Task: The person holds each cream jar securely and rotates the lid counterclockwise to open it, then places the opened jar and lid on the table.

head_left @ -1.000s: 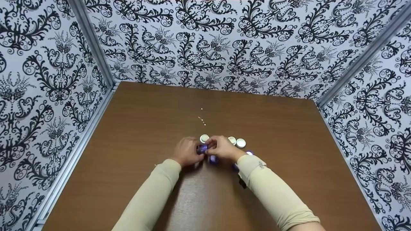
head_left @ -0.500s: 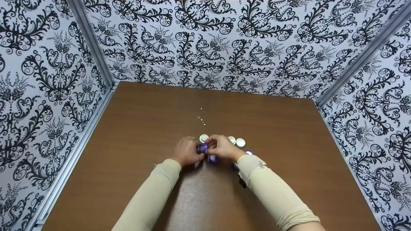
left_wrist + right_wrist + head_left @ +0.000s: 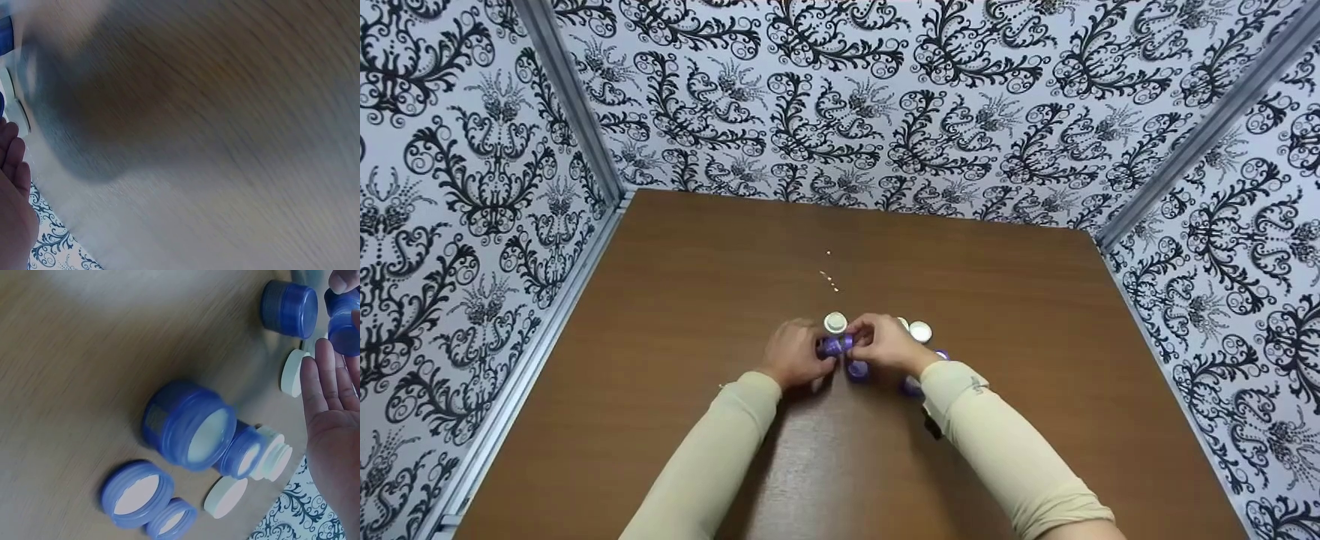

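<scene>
In the head view my left hand (image 3: 799,352) grips a small blue-purple bottle (image 3: 837,345), which lies tilted sideways between my hands. My right hand (image 3: 885,346) pinches its right end with thumb and index finger. The right wrist view shows the bottle (image 3: 344,329) at the upper right edge, partly cut off, with the right hand's other fingers stretched out beside it. Just beyond the bottle stands a round white container or lid (image 3: 835,322). A blue jar (image 3: 289,309) stands close by on the near side. In the left wrist view only part of the left hand (image 3: 17,185) appears.
Under the right forearm stand an open blue jar with white inside (image 3: 211,436), a smaller blue jar (image 3: 242,453) and a white bottle (image 3: 273,455). Two blue lids (image 3: 138,495) and a white lid (image 3: 225,498) lie beside them. White crumbs (image 3: 829,280) dot the brown table (image 3: 697,255).
More of the bottle shows between my hands, and the right hand's fingers have shifted slightly to the right along it. The left hand has hardly moved.
</scene>
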`<state>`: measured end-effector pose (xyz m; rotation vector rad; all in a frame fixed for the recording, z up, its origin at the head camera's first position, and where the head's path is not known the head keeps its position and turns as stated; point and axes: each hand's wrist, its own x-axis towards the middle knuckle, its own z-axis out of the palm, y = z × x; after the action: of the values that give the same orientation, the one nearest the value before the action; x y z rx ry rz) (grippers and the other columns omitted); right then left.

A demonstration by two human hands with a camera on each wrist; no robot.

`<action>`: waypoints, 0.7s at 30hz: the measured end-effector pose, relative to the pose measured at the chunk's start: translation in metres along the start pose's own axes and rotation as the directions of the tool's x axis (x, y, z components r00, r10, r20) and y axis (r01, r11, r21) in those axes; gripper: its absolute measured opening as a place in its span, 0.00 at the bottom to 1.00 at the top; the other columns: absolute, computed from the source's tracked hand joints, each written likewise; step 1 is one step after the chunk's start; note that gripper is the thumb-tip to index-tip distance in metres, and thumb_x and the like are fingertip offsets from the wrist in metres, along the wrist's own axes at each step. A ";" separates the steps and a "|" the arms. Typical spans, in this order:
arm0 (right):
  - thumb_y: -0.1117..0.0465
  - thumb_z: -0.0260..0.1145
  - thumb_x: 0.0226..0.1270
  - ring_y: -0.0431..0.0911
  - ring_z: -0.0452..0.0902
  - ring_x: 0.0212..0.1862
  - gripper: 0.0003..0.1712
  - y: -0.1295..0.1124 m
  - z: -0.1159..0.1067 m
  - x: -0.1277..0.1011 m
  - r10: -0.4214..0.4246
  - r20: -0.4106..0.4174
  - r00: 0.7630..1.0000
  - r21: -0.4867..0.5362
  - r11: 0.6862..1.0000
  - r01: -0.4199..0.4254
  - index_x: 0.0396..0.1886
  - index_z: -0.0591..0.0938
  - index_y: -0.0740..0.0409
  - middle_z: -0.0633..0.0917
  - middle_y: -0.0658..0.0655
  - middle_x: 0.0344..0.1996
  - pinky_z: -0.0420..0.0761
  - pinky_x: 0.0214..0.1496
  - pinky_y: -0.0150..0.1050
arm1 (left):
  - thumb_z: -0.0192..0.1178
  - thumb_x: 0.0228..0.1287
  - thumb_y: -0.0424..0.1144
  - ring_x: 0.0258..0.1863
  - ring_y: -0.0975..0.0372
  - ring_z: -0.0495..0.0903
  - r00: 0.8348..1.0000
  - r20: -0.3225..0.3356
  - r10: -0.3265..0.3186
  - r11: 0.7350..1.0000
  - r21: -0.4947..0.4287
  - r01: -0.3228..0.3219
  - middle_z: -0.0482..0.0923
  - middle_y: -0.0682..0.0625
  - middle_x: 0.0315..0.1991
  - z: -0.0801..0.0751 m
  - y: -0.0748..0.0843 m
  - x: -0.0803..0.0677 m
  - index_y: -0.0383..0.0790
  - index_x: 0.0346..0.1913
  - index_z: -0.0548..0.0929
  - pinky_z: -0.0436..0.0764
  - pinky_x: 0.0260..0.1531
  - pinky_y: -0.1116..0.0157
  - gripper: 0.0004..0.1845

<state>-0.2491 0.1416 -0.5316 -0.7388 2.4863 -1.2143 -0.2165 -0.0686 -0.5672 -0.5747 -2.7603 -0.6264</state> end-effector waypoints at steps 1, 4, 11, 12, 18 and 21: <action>0.70 0.71 0.52 0.47 0.84 0.38 0.18 0.001 0.000 0.000 0.005 -0.006 1.000 -0.013 1.000 -0.005 0.45 0.82 0.65 0.86 0.55 0.34 0.82 0.43 0.37 | 0.70 0.46 0.52 0.42 0.51 0.82 1.000 0.001 -0.005 1.000 0.003 0.005 0.84 0.46 0.37 0.000 0.000 0.000 0.42 0.38 0.89 0.77 0.48 0.54 0.19; 0.70 0.71 0.52 0.47 0.84 0.39 0.17 0.003 -0.001 -0.001 0.022 -0.015 1.000 -0.037 0.999 -0.023 0.44 0.82 0.64 0.86 0.55 0.35 0.82 0.42 0.37 | 0.70 0.46 0.53 0.42 0.51 0.82 1.000 -0.001 -0.013 1.000 0.005 0.013 0.84 0.46 0.38 0.000 -0.002 -0.001 0.43 0.38 0.89 0.77 0.48 0.54 0.20; 0.67 0.73 0.52 0.49 0.85 0.39 0.17 0.005 0.000 0.001 0.038 -0.082 0.996 -0.111 0.993 -0.047 0.43 0.83 0.64 0.87 0.56 0.35 0.82 0.42 0.40 | 0.70 0.45 0.53 0.42 0.52 0.82 1.000 -0.011 -0.002 1.000 -0.008 0.002 0.84 0.48 0.37 0.001 -0.003 -0.003 0.46 0.42 0.90 0.77 0.46 0.54 0.20; 0.66 0.74 0.52 0.49 0.85 0.39 0.17 0.005 0.000 0.002 0.041 -0.088 0.995 -0.118 0.992 -0.051 0.43 0.84 0.63 0.87 0.55 0.35 0.82 0.43 0.40 | 0.70 0.46 0.52 0.42 0.51 0.83 1.000 -0.009 -0.002 1.000 -0.009 0.002 0.85 0.48 0.37 0.001 -0.003 -0.003 0.46 0.42 0.90 0.77 0.47 0.54 0.20; 0.64 0.75 0.52 0.43 0.84 0.37 0.16 0.005 0.002 0.003 0.064 -0.104 0.992 -0.160 0.984 -0.081 0.42 0.84 0.61 0.87 0.51 0.32 0.82 0.43 0.38 | 0.69 0.46 0.52 0.43 0.51 0.83 1.000 -0.001 -0.010 1.000 -0.008 0.010 0.85 0.47 0.37 0.000 -0.003 -0.003 0.45 0.40 0.90 0.77 0.48 0.54 0.20; 0.63 0.75 0.52 0.42 0.83 0.37 0.16 0.005 0.003 0.004 0.075 -0.103 0.992 -0.172 0.981 -0.092 0.41 0.84 0.60 0.87 0.50 0.32 0.82 0.43 0.37 | 0.70 0.45 0.52 0.43 0.51 0.83 1.000 -0.009 -0.011 1.000 -0.006 0.011 0.85 0.47 0.37 -0.001 -0.004 -0.004 0.45 0.38 0.89 0.77 0.48 0.54 0.19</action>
<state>-0.2524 0.1402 -0.5368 -0.6233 2.7013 -1.0329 -0.2147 -0.0734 -0.5692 -0.5574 -2.7556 -0.6377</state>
